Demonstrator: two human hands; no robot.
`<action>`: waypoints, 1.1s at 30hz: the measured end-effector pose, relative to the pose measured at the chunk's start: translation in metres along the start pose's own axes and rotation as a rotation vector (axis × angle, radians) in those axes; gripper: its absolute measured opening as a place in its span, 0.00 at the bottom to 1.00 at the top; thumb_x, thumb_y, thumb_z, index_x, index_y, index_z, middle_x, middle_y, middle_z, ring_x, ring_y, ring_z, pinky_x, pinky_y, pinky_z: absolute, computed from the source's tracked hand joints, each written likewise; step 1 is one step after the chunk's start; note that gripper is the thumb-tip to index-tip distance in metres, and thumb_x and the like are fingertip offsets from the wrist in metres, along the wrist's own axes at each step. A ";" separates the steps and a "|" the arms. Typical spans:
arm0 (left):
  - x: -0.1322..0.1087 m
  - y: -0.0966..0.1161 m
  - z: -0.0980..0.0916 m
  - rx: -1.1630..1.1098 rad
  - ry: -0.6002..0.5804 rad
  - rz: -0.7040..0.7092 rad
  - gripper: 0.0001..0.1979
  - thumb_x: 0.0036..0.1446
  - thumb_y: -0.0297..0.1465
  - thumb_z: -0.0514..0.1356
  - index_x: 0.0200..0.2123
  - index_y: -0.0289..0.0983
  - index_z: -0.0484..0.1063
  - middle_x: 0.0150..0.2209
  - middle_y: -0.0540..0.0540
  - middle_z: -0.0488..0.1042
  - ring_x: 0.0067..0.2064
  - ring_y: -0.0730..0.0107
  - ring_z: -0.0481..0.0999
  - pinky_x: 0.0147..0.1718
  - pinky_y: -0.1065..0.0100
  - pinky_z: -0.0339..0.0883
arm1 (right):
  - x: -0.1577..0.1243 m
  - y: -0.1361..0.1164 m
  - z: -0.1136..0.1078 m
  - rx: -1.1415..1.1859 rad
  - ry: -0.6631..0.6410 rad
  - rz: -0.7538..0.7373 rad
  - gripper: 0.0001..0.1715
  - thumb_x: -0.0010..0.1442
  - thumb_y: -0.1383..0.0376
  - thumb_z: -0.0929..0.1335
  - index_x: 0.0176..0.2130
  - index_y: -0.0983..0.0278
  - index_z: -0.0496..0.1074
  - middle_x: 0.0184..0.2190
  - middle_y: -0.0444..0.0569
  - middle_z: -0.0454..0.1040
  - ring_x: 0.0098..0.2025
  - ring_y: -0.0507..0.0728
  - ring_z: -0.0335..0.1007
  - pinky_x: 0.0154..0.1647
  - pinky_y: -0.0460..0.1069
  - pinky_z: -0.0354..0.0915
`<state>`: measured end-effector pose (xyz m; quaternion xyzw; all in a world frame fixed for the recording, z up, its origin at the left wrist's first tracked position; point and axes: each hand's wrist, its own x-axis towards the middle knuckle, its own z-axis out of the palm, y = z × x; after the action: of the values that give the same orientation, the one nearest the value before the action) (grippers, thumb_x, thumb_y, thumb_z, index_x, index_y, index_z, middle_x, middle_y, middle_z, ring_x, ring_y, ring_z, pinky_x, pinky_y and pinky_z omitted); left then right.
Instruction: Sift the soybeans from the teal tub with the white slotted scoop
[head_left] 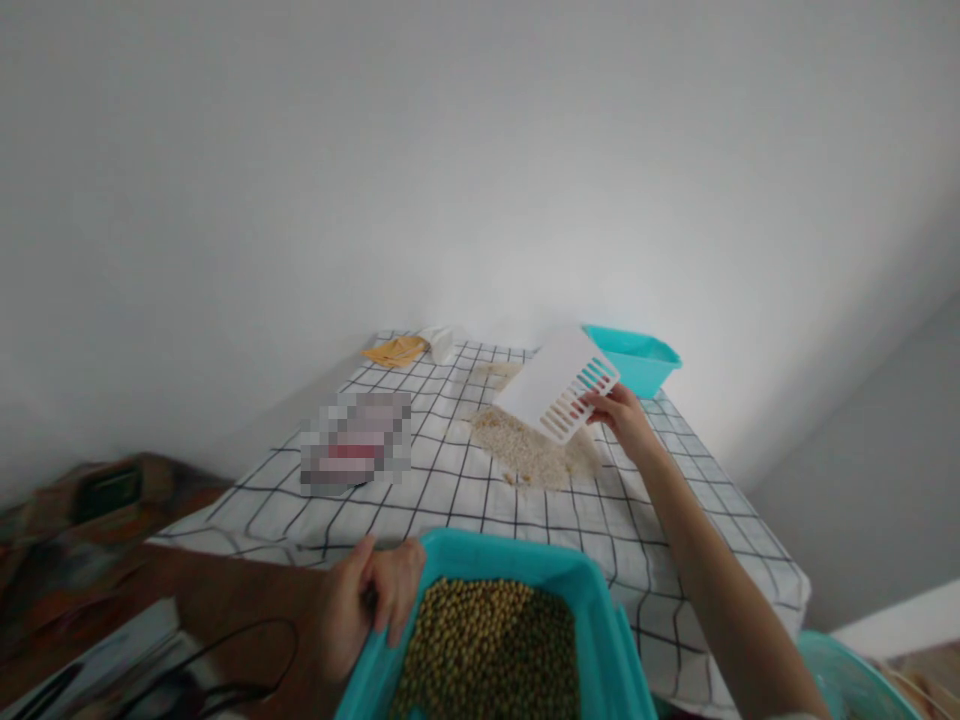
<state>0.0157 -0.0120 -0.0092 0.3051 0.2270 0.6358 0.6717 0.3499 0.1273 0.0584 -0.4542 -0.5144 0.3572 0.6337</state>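
My left hand [379, 590] is closed over the left rim of a teal plastic tub [487, 548] at the table's near edge. Round greenish-brown beans or peas [487, 640] fill the lower part of this tub. In my right hand [619, 412] is a white plastic panel [551, 375] with a row of slots along one end, gripped by that slotted end. It is tilted above a spread of pale grain [525, 450] on the checked cloth, hiding part of it. Whether the panel touches the grain, I cannot tell.
A second teal tub [637, 360] stands behind the panel at the back right. A yellow item [397, 350] and a white one [439, 343] lie at the back left. A blurred-out pinkish item [356, 440] is on the cloth [435, 490]. Dark cables [225, 690] are at lower left.
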 end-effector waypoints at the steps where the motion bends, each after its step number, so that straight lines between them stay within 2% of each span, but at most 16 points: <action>1: -0.001 0.000 0.002 -0.004 0.035 -0.009 0.39 0.73 0.34 0.41 0.10 0.44 0.70 0.10 0.46 0.60 0.17 0.67 0.59 0.39 0.57 0.70 | -0.003 0.000 0.004 -0.004 -0.066 0.020 0.17 0.44 0.57 0.79 0.33 0.63 0.78 0.29 0.48 0.82 0.28 0.59 0.79 0.25 0.50 0.72; 4: -0.002 -0.001 -0.001 -0.018 0.026 0.020 0.38 0.72 0.34 0.42 0.10 0.44 0.70 0.10 0.46 0.59 0.18 0.66 0.60 0.38 0.56 0.70 | -0.009 0.000 0.014 -0.020 -0.217 0.058 0.19 0.46 0.57 0.79 0.36 0.64 0.80 0.32 0.51 0.83 0.29 0.60 0.80 0.27 0.52 0.74; 8: 0.005 -0.007 -0.020 0.016 -0.144 0.056 0.32 0.71 0.39 0.51 0.12 0.42 0.72 0.12 0.47 0.61 0.19 0.65 0.64 0.38 0.56 0.70 | -0.011 0.003 0.016 -0.045 -0.318 0.067 0.19 0.48 0.56 0.79 0.38 0.63 0.81 0.33 0.50 0.84 0.33 0.61 0.82 0.31 0.53 0.76; 11: 0.009 -0.009 -0.027 0.032 -0.195 0.078 0.32 0.71 0.39 0.53 0.13 0.41 0.72 0.12 0.47 0.64 0.19 0.65 0.64 0.38 0.56 0.70 | -0.010 0.007 0.014 -0.062 -0.364 0.069 0.18 0.49 0.57 0.80 0.39 0.63 0.80 0.33 0.49 0.84 0.33 0.60 0.82 0.31 0.52 0.76; 17: 0.007 -0.007 -0.021 0.029 -0.243 0.094 0.31 0.71 0.41 0.53 0.13 0.41 0.70 0.12 0.47 0.64 0.19 0.66 0.61 0.41 0.56 0.69 | -0.011 0.011 0.014 -0.084 -0.433 0.071 0.16 0.51 0.59 0.80 0.38 0.63 0.80 0.34 0.49 0.84 0.34 0.59 0.82 0.33 0.52 0.77; 22: 0.006 -0.005 -0.013 0.013 -0.220 0.114 0.31 0.71 0.40 0.53 0.13 0.41 0.72 0.11 0.47 0.65 0.18 0.67 0.59 0.38 0.57 0.67 | -0.015 0.011 0.020 -0.103 -0.485 0.053 0.16 0.55 0.56 0.78 0.41 0.61 0.79 0.37 0.49 0.84 0.36 0.59 0.82 0.37 0.54 0.78; 27: 0.005 -0.004 -0.003 0.045 -0.198 0.187 0.31 0.69 0.38 0.55 0.11 0.41 0.67 0.09 0.50 0.61 0.17 0.69 0.57 0.37 0.60 0.65 | -0.019 0.012 0.028 -0.096 -0.512 0.063 0.16 0.56 0.56 0.77 0.42 0.61 0.78 0.39 0.49 0.84 0.38 0.60 0.82 0.38 0.54 0.78; 33: 0.005 -0.003 -0.008 0.122 -0.205 0.174 0.33 0.72 0.39 0.51 0.12 0.40 0.65 0.10 0.49 0.62 0.17 0.70 0.57 0.33 0.61 0.60 | -0.020 0.009 0.028 -0.096 -0.521 0.081 0.16 0.56 0.57 0.77 0.42 0.61 0.78 0.38 0.49 0.83 0.38 0.59 0.81 0.37 0.52 0.77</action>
<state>0.0125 -0.0060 -0.0162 0.4273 0.1682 0.6420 0.6140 0.3181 0.1179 0.0447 -0.3967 -0.6579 0.4622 0.4430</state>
